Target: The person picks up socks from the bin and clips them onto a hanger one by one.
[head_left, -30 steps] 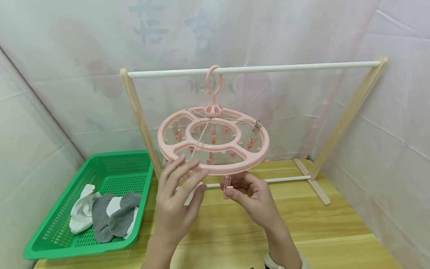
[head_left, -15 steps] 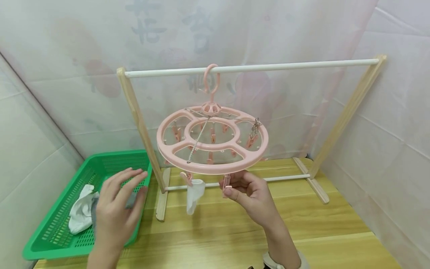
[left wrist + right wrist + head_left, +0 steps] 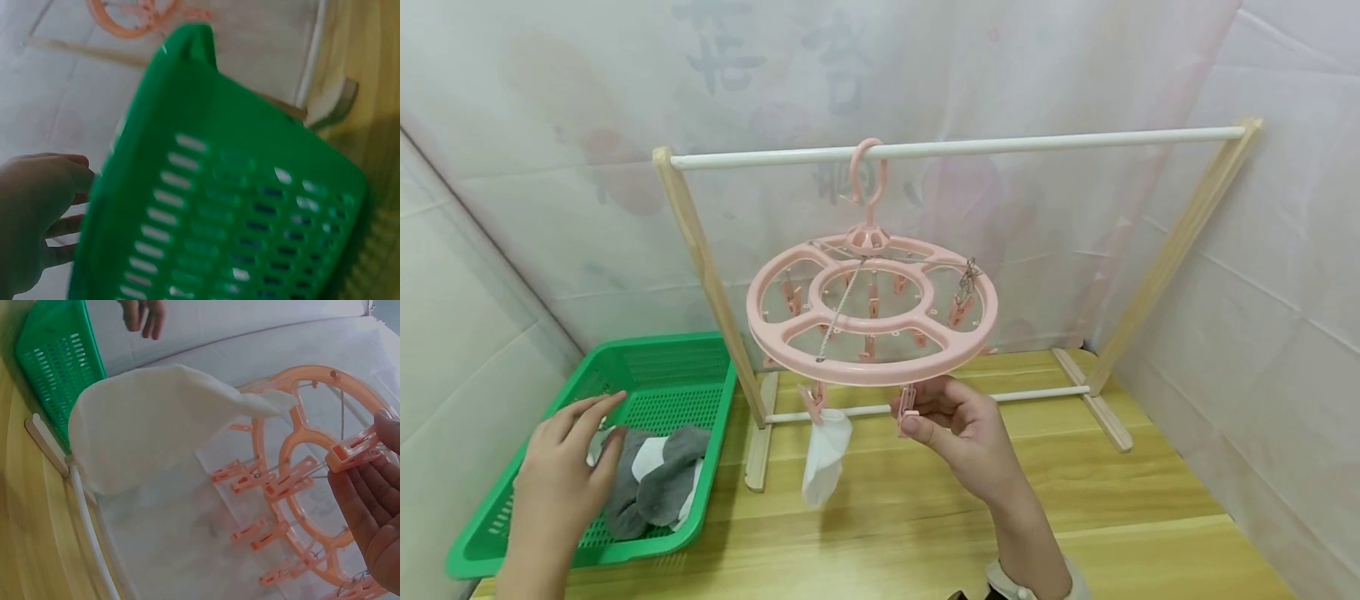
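Note:
A round pink clip hanger (image 3: 872, 371) hangs by its hook from a white bar. My right hand (image 3: 958, 437) pinches a pink clothespin (image 3: 907, 410) below the hanger's front rim; the right wrist view shows this clothespin (image 3: 356, 450) between thumb and fingers. Just left of it, a white sock (image 3: 827, 458) dangles from another clothespin (image 3: 814, 402). Over the left part of the green basket (image 3: 692, 521) is my left hand (image 3: 561, 467), fingers loosely bent, holding nothing. Grey and white socks (image 3: 662, 483) lie in the basket, partly hidden by that hand.
The rack has wooden side posts (image 3: 1176, 250), a white top bar (image 3: 1037, 146) and a low white bar (image 3: 1037, 395). Its feet (image 3: 1105, 417) stand on the wooden table (image 3: 1000, 550). Several more clothespins hang under the hanger. Fabric walls (image 3: 1262, 292) enclose the back and sides.
My left hand has moved from the hanger's front rim leftward to above the basket, leaving the white sock swinging in its clothespin. My right hand keeps its pinch on the other clothespin.

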Motion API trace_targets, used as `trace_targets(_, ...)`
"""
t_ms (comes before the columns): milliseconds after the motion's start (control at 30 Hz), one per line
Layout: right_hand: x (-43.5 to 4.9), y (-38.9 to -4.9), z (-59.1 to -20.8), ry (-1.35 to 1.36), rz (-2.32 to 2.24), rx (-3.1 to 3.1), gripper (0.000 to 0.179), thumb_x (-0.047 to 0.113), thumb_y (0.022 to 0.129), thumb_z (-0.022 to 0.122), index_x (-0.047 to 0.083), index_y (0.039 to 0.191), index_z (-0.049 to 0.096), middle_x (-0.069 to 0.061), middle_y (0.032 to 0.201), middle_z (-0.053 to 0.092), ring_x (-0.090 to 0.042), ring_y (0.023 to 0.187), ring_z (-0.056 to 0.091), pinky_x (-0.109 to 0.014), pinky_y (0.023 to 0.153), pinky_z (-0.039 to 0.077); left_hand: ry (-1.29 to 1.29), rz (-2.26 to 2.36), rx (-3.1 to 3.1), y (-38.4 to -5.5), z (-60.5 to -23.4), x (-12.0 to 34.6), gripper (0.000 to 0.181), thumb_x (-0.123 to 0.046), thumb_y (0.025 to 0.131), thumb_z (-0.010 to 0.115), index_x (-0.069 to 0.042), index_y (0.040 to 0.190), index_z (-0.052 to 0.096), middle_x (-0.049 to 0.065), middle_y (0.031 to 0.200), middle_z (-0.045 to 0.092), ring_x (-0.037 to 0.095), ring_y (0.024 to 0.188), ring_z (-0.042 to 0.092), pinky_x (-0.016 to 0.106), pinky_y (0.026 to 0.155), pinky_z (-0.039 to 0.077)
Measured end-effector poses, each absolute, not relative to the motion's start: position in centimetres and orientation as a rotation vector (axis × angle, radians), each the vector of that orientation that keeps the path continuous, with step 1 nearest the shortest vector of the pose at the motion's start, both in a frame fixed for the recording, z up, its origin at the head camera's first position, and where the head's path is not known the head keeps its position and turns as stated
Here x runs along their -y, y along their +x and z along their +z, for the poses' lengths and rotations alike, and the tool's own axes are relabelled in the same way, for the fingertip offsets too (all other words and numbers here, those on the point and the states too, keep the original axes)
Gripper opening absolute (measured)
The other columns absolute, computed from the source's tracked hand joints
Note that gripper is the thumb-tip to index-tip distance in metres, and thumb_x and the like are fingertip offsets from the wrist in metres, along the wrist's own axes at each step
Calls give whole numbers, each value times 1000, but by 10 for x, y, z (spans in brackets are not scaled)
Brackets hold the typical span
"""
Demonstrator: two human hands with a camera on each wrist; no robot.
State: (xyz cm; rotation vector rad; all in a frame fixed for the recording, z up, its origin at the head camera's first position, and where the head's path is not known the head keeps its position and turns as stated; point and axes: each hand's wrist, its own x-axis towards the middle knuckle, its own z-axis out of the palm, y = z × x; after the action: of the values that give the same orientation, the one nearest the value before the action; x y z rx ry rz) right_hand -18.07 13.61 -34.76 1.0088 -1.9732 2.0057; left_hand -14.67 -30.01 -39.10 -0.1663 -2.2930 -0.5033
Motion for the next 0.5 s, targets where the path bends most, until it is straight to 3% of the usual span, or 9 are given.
trace_targets(233,-138,-179,-346,1000,2003,1975,17,-5,92,65,-5,109,63,-20,98,67,-20,89,69,-34,75,60,-127,-448,2473,-150,-411,324,59,3,81,76,-9,137,59,28,123,56,52,102,50,67,68,41)
trace_targets(500,-138,-179,-347,1010,1991,1964,18,-6,92,65,-3,110,63,-19,98,67,-25,90,69,-33,74,60,44,-399,2930,-159,-422,359,53,-16,99,61,-1,146,42,39,139,34,66,111,36,78,76,37)
